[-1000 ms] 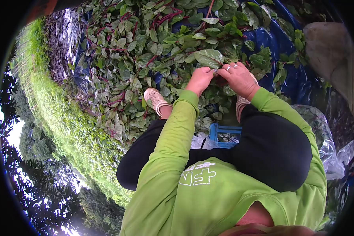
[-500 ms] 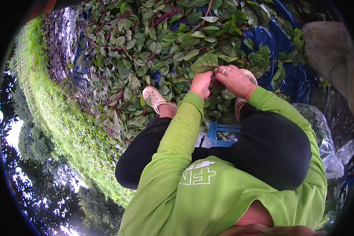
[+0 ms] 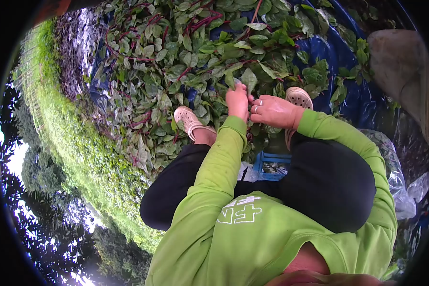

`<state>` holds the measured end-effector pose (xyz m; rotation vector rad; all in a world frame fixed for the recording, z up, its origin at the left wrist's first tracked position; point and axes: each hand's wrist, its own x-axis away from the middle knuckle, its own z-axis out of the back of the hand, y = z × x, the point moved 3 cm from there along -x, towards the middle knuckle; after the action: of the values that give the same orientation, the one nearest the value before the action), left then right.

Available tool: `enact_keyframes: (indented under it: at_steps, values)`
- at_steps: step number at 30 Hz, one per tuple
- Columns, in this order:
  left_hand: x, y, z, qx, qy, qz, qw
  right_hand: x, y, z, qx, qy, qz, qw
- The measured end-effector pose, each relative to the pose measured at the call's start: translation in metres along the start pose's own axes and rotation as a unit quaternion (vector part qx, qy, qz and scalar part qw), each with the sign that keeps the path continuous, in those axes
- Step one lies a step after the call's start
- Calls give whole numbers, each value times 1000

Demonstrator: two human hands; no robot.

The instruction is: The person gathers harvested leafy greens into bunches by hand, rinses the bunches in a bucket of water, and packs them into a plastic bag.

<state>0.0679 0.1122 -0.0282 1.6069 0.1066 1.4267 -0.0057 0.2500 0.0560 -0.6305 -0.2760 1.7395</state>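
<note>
My left hand (image 3: 237,101) is closed around a leafy sprig (image 3: 248,80), whose green leaves stick out past the fingertips. My right hand (image 3: 275,112), with rings on its fingers, is beside it. Its fingers are curled at the lower side of the left hand, and whatever they pinch is hidden. Beneath and beyond both hands spreads a thick layer of cut leafy vines (image 3: 186,57) with green leaves and purplish-red stems.
Blue plastic sheeting (image 3: 331,52) shows under the vines. A blue crate (image 3: 267,159) sits between my legs. My feet wear beige clogs (image 3: 187,118). A clear plastic bag (image 3: 399,190) and a pale, flat-sided object (image 3: 400,71) lie to the right. Green plants (image 3: 76,138) grow at left.
Both hands have moved slightly, my right hand down and left, my left hand a little left. The large leaf that stood over the fingers now appears smaller and turned upright.
</note>
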Motion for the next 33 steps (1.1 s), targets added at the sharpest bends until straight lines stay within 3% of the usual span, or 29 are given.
enact_keyframes:
  at_steps: [1, 2, 3, 4, 6, 8, 10, 11, 12, 13, 14, 15, 16, 17, 20, 21, 24, 26, 28, 30, 33]
  values:
    - [-18, -1, 18, -94, 66, -95, 989, -1, -2, 3, -19, 5, -1, 1000]
    - [-21, 29, 43, -114, 119, -108, 980, 2, -5, -1, -28, -12, -10, 999]
    - [-27, 52, 71, 43, 131, -95, 986, 9, -6, -5, -35, -30, -18, 999]
    - [-57, 65, 115, 63, 193, -196, 960, 15, -6, -6, -41, -48, -26, 998]
    - [-45, 125, 156, 180, 300, -170, 921, 26, -4, -4, -38, -53, -57, 996]
    - [-50, 134, 149, -111, 421, -246, 866, 25, -2, 0, -42, -29, -86, 995]
    - [-41, 135, 129, -324, 277, -387, 818, 21, 5, 7, -48, 18, -107, 993]
    - [-27, 124, 96, -298, 83, -327, 893, 19, 7, 8, -18, 3, -123, 992]
    - [-12, 110, 57, -260, -112, -259, 923, 20, 8, 11, -10, 14, -136, 991]
    - [4, 98, 23, -215, -299, -187, 911, 20, 9, 15, 2, 30, -141, 989]
    - [17, 80, 4, -313, -390, -232, 834, 18, 12, 17, 13, 47, -144, 988]
    - [6, 38, -3, -483, -351, -350, 722, 19, 12, 17, 17, 50, -144, 988]
    - [9, 29, -10, -498, -390, -270, 726, 23, 10, 17, 19, 50, -148, 988]
    - [9, 19, -13, -300, -458, -90, 832, 23, 12, 17, 22, 49, -155, 986]
    - [5, 21, -5, -399, -455, -152, 782, 21, 9, 14, -17, 67, -135, 988]
    - [8, 25, -4, -485, -396, -306, 717, 22, 9, 11, -33, 32, -124, 991]
    - [11, 50, 3, -646, -301, -429, 555, 16, 4, 8, -68, 5, -75, 995]
    - [-22, 78, 43, -723, -145, -451, 503, 21, 1, 3, -51, 4, -56, 997]
    - [-28, 113, 70, -655, 2, -537, 532, 30, 0, -3, -30, -38, -70, 996]
    - [-24, 146, 67, -582, 73, -568, 578, 31, 0, -2, -39, -30, -79, 996]
    - [-42, 137, 13, -498, -130, -548, 660, 23, 4, 3, -24, -48, -83, 995]
